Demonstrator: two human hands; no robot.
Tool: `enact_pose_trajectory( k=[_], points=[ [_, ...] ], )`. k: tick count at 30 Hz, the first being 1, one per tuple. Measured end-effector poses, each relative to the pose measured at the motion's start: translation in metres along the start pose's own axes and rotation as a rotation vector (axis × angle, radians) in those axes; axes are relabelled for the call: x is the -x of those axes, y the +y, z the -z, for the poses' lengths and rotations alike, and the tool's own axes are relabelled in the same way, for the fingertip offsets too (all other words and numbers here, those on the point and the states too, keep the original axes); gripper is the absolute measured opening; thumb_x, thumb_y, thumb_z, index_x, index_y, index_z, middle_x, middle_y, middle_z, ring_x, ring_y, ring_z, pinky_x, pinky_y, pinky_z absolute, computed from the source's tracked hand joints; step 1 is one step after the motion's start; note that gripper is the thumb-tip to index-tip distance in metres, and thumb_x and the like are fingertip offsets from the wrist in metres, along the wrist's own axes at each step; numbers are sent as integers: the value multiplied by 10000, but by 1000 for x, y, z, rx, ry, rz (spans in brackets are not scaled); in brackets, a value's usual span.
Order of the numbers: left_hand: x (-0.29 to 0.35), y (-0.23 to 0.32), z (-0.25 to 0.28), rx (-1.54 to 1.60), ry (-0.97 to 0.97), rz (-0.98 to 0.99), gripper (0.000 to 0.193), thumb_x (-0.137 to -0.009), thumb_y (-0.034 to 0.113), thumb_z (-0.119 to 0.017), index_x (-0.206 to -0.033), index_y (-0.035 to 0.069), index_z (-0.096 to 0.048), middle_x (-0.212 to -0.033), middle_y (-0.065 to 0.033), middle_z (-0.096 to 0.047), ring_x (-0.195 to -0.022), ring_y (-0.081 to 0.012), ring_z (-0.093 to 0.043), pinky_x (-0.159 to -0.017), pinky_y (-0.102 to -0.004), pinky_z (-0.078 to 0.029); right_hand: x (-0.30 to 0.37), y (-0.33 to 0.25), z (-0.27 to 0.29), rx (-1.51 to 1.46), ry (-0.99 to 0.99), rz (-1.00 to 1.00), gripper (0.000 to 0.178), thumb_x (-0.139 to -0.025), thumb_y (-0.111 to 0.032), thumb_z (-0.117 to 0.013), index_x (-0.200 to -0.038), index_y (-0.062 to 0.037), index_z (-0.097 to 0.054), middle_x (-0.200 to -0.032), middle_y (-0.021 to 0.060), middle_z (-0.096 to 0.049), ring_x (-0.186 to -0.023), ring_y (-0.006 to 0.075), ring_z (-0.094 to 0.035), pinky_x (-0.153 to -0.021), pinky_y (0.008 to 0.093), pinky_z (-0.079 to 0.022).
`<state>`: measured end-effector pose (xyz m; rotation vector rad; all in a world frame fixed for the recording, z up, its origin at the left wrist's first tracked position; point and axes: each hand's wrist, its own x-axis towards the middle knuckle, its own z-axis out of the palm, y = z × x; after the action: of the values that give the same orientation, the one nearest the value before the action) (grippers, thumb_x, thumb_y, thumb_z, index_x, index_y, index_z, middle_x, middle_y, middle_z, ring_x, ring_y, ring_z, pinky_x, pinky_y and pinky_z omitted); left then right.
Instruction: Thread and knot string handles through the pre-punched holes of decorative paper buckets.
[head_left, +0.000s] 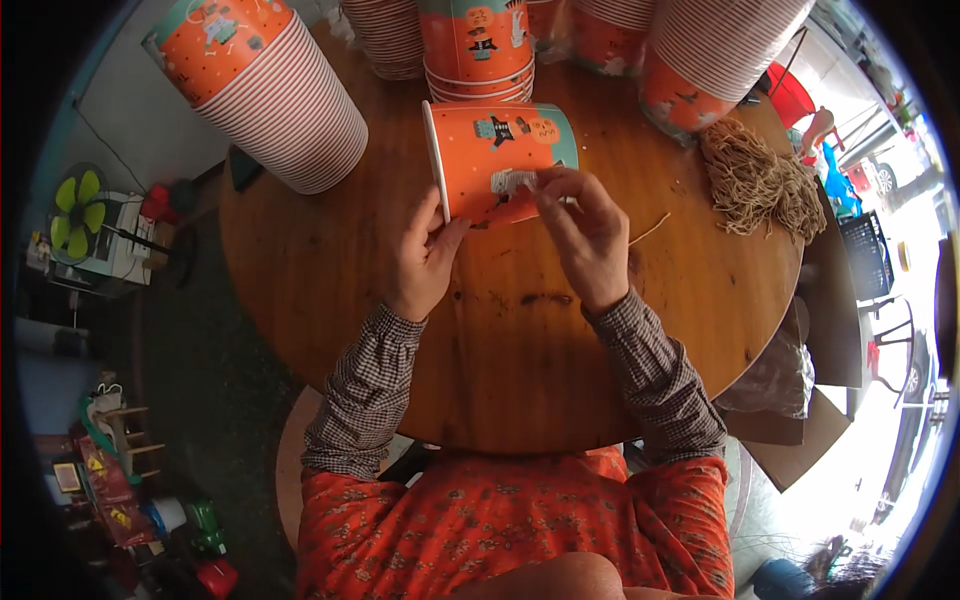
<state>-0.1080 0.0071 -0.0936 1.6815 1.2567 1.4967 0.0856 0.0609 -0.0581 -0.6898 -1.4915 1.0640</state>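
Observation:
An orange paper bucket (487,140) with a teal band and cartoon figures lies on its side over the far part of the table, its white rim to the left. Around the rim side my left hand (424,255) is closed, thumb on the lower wall and fingers partly hidden behind. My right hand (588,232) is closed in a pinch against the printed wall, near the teal end. What its fingertips hold, if anything, is too small to make out. Just right of that hand, a short tan cord (650,229) lies on the wood.
The round wooden table (510,370) carries tall stacks of nested paper buckets, one at the left (285,110), one behind the held bucket (478,50), another at the right (715,60). A heap of tan cords (760,180) sits at the right edge. Cardboard (800,440) stands below right.

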Motion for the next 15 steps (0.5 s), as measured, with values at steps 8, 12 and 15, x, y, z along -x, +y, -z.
enact_pose_trajectory(
  k=[8, 12, 15],
  points=[
    [-5, 19, 0, 270, 53, 36, 626, -921, -32, -515, -1466, -2, -208, -1284, -183, -540, -1108, -190, -574, -881, -285, -476, 19, 7, -6, 174, -143, 5, 66, -896, 3, -578, -958, 25, -571, -1214, 124, -583, -1031, 142, -592, -878, 287, -494],
    [-2, 19, -3, 78, -46, 124, 625, -903, -47, -512, -1452, 0, -217, -1285, -176, -531, -1090, -185, -578, -856, -288, -486, 22, 9, -7, 16, -111, -134, 79, -893, -6, -587, -963, 27, -571, -1247, 127, -567, -1044, 136, -582, -891, 290, -490],
    [-1, 20, -3, -117, -98, 147, 526, -915, -8, -552, -1393, -37, -333, -1202, -161, -593, -1013, -173, -611, -813, -280, -499, 24, 9, -4, 83, -132, -129, 77, -891, -7, -590, -957, 27, -571, -1230, 125, -578, -1053, 141, -578, -899, 287, -484]
  ],
)
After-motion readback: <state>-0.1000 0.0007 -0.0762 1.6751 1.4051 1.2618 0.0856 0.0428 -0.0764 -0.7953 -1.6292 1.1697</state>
